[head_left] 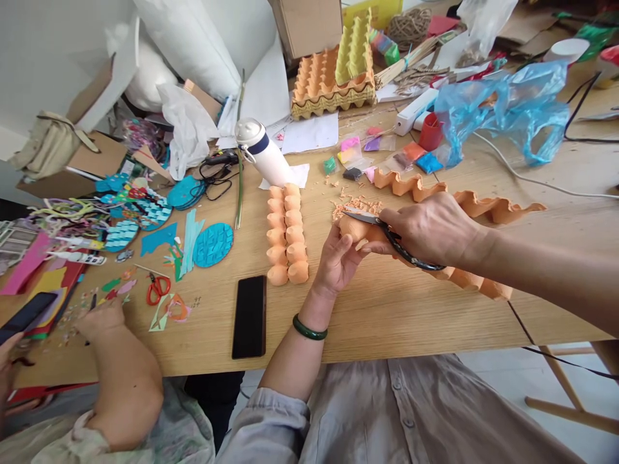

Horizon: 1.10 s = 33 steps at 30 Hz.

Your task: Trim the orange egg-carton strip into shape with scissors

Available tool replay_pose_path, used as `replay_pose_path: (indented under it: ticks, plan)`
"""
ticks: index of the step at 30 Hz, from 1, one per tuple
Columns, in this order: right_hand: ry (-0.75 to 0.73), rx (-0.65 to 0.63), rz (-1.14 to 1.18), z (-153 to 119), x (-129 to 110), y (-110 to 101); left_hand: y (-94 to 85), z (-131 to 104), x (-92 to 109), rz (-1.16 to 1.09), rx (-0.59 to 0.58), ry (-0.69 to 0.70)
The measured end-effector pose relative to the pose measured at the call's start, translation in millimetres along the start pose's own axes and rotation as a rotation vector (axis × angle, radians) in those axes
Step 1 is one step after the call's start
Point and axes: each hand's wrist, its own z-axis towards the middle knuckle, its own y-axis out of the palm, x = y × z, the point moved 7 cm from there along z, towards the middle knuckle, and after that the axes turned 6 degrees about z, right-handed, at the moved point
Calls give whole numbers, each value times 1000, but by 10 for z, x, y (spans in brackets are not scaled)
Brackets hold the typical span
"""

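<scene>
My left hand [338, 258] is closed around the near end of an orange egg carton strip [354, 230], holding it above the table. Black-handled scissors [397, 240] are in my right hand [430, 225], their blades lying across the top of the held cup. The strip runs on to the right beneath my right hand, which hides part of it. Small orange trimmings [360, 207] lie just behind the cup. Left of my hands stand two rows of cut orange egg cups [287, 235]. A long wavy orange carton edge [464, 196] lies behind my right hand.
A black phone [249, 316] and a white flask [264, 153] stand or lie to the left. Stacked egg trays [333, 77], colored clay packets [355, 151] and a blue plastic bag [503, 109] are at the back. A co-worker's arm [123, 367] rests near paper scraps and red scissors [157, 288].
</scene>
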Motion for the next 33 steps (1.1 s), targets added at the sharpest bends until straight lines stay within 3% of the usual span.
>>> replay_pose_path:
  ticks: [6,10,15,20,25,27,30,33]
  plan:
    - [68,5,110,14,59,-71,-39,15,11,-3,4,1]
    - [161,43,328,24,224,-94,-147,55,44,-35,90,-1]
    - [57,-71,789,-9,227,120,-277,122,114,-95,229,59]
    - [101,-13,1079,15,45,313,-369,144,105,-81,344,97]
    - [224,119,1245,95,-149,544,-340,118,161,71,347,129]
    - [170,137,1332,104,-240,586,-318,110,226,147,345,130]
    - [17,38,1541,102,-344,578,-271,120,347,265,312,92]
    - [21,60,1599,81,-179,469,-225,133,491,341,280,56]
